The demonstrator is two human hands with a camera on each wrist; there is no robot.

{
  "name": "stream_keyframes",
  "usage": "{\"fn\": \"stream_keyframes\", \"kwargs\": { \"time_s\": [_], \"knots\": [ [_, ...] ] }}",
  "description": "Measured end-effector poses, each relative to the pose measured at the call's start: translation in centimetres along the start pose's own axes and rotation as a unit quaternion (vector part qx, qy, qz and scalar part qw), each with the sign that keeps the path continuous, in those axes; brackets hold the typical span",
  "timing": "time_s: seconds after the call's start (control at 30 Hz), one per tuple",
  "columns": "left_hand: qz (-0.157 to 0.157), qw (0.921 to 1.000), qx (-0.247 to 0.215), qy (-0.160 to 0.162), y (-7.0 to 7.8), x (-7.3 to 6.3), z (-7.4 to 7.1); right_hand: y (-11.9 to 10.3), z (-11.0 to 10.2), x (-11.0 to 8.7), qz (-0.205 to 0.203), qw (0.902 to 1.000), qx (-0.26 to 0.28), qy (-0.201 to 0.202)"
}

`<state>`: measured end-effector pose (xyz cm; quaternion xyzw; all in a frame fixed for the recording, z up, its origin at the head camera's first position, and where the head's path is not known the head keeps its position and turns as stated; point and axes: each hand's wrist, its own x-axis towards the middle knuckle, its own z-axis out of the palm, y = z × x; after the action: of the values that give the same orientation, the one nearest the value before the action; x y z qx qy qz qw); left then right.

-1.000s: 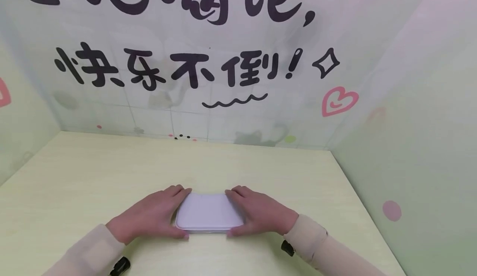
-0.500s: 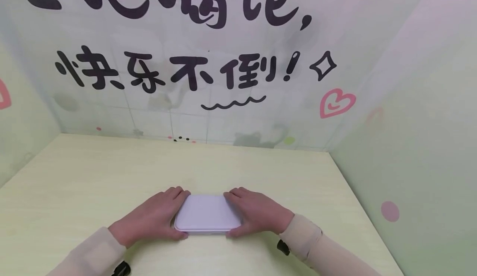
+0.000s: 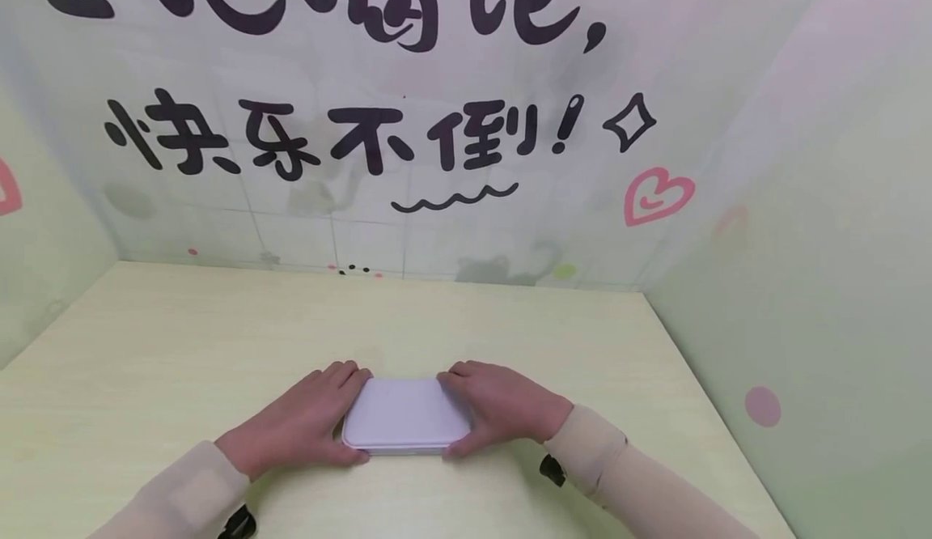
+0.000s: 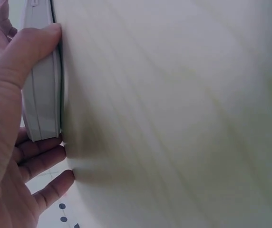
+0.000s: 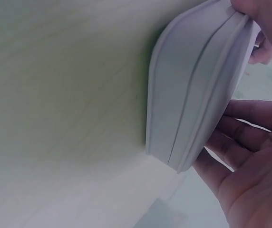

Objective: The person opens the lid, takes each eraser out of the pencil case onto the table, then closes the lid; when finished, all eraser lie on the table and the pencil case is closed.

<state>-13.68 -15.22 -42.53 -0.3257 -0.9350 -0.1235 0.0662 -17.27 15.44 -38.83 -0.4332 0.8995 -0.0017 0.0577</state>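
A flat, pale lavender case (image 3: 408,411) with rounded corners lies on the table in the head view, between both hands. My left hand (image 3: 297,426) holds its left end, thumb at the near edge and fingers by the far corner. At the opposite end, my right hand (image 3: 510,408) grips it in the same way. The left wrist view shows the thumb (image 4: 38,42) on the narrow side of the case (image 4: 43,107). Seen from the right wrist, a seam runs along the case's side (image 5: 186,90), and several fingers (image 5: 240,135) reach along its top face.
The pale wood table (image 3: 240,312) meets a back wall (image 3: 553,223) with large black characters. A side wall (image 3: 830,296) rises at the table's right edge, and another (image 3: 44,280) at the left. Dark bands (image 3: 553,469) show under both sleeves.
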Motion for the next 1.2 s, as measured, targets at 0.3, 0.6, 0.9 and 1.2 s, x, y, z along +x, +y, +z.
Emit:
{"fn": "stream_keyframes", "kwargs": {
  "time_s": [0.3, 0.6, 0.9, 1.2],
  "knots": [
    [-0.012, 0.9997, -0.012, -0.015, 0.0, 0.4, -0.1, 0.2, -0.3, 0.2, -0.006, 0.9999, 0.014, -0.003],
    [-0.010, 0.9989, -0.037, -0.025, -0.2, 0.4, -0.2, 0.8, -0.5, -0.1, 0.007, 0.9929, 0.117, -0.022],
    [-0.018, 0.9976, -0.058, -0.032, -0.5, 0.5, -0.3, 1.6, -0.7, 0.0, 0.024, 0.9782, 0.202, -0.043],
    [-0.045, 0.9893, -0.133, -0.041, -0.8, 0.2, -0.1, 2.6, -1.0, -0.3, 0.034, 0.9650, 0.256, -0.048]
  ]
}}
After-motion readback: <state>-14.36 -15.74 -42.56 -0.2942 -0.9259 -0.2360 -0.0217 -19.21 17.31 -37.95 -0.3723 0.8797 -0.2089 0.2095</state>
